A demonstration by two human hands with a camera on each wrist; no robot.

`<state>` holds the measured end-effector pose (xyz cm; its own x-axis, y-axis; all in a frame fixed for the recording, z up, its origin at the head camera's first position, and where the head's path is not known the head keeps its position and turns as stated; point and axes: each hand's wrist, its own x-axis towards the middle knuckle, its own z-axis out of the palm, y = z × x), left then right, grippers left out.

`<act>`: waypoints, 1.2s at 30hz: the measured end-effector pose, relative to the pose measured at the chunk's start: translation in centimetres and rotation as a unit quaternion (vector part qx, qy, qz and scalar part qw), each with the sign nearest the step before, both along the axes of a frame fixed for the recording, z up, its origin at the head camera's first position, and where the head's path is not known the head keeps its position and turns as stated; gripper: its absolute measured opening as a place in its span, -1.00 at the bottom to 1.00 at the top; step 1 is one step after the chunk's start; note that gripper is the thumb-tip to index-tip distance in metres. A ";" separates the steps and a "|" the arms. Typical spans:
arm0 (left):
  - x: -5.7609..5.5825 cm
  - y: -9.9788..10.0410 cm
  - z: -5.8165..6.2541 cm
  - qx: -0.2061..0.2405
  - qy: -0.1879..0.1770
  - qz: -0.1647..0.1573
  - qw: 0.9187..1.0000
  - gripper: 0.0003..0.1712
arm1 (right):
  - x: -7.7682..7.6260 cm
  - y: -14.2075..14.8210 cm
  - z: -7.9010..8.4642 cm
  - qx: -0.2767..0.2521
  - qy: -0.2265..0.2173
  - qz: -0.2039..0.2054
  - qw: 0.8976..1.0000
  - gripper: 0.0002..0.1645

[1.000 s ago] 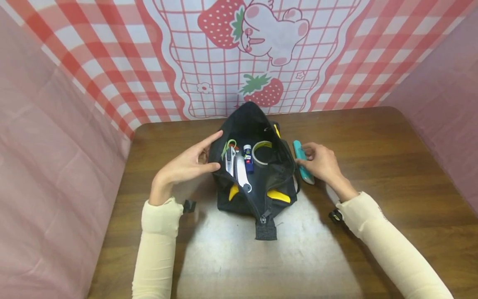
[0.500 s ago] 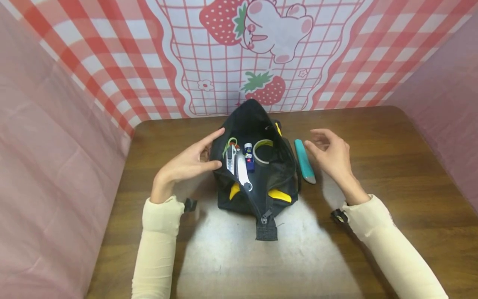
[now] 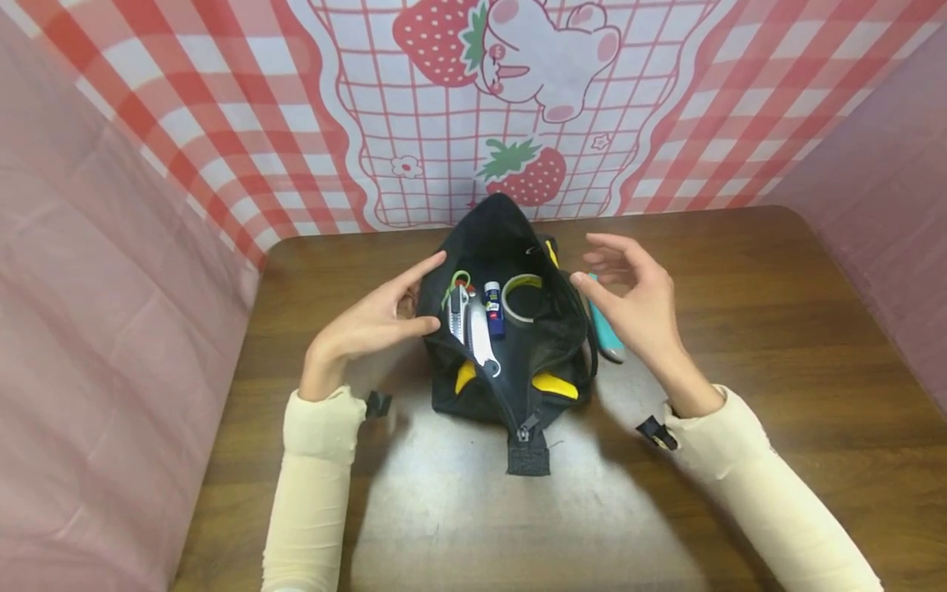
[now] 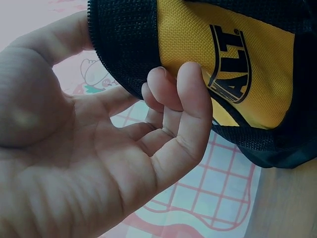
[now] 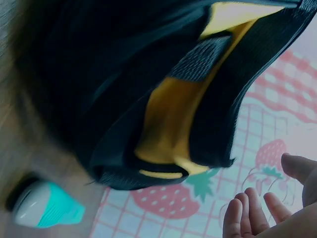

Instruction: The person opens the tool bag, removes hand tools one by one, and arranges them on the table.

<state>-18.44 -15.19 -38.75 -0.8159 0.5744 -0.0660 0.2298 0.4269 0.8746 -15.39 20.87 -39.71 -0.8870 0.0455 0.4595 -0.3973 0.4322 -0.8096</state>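
Note:
A black and yellow zippered bag (image 3: 510, 386) stands with its mouth wide. My left hand (image 3: 362, 329) holds its left rim, thumb and index finger at the edge; in the left wrist view the other fingers curl against the yellow side panel (image 4: 267, 64). Inside lie a silver utility knife (image 3: 459, 312), a white-handled tool (image 3: 481, 333), a blue glue stick (image 3: 493, 308), a tape roll (image 3: 505, 300) and a green loop handle (image 3: 460, 278). My right hand (image 3: 639, 296), fingers loosely bent and holding nothing, hovers beside the right rim, partly covering a teal elongated tool with a grey end (image 3: 608, 333).
The bag stands on a brown wooden table (image 3: 777, 329). A zipper pull (image 3: 524, 432) and a black end tab (image 3: 528, 460) point toward me. Behind the table hangs a red checked strawberry cloth (image 3: 414, 131), with pink curtains (image 3: 111, 329) at the sides.
My right hand has let go of the teal tool, leaving it on the table, lifted away, then shifted left toward the bag's right rim. My left hand stays at the left rim.

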 end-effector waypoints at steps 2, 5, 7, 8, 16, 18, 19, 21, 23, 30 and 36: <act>0.0 0.0 0.0 0.001 -0.001 0.000 1.000 0.07 | 0.2 -0.5 0.3 -0.003 0.005 0.018 1.000 -0.38; 0.1 0.0 0.1 0.003 -0.001 0.002 1.000 0.07 | 0.4 -1.1 0.5 -0.004 0.011 0.054 0.998 -0.33; 0.1 0.0 0.1 0.006 -0.001 0.002 1.000 0.07 | 0.3 -1.5 0.5 0.007 0.018 0.082 0.996 -0.28; 0.1 0.0 0.1 0.008 -0.001 0.002 1.000 0.07 | 0.2 -1.7 0.6 0.015 0.022 0.096 0.995 -0.25; 0.2 -0.1 0.1 0.008 -0.010 0.000 1.000 0.08 | -0.8 -3.3 0.2 0.084 0.029 0.214 0.973 -0.04; 0.2 -0.1 0.1 0.006 -0.013 0.001 1.000 0.07 | -1.1 -3.7 0.1 0.094 0.025 0.235 0.967 -0.03; 0.2 0.0 0.1 0.006 -0.013 0.001 1.000 0.07 | -1.3 -3.9 0.0 0.097 0.022 0.242 0.965 -0.03; 0.2 0.0 0.1 0.007 -0.011 0.001 1.000 0.07 | -1.6 -4.3 0.0 0.102 0.017 0.251 0.962 -0.03; 0.2 0.0 0.0 0.007 -0.008 0.001 1.000 0.07 | -1.8 -4.5 -0.1 0.105 0.010 0.256 0.961 -0.02; 0.2 0.2 0.0 0.014 -0.002 -0.004 1.000 0.07 | -2.8 -4.6 -0.9 0.102 -0.017 0.246 0.964 0.03; 0.2 0.2 0.0 0.012 -0.006 -0.002 1.000 0.07 | -3.8 -5.2 -1.1 0.123 -0.031 0.261 0.957 0.17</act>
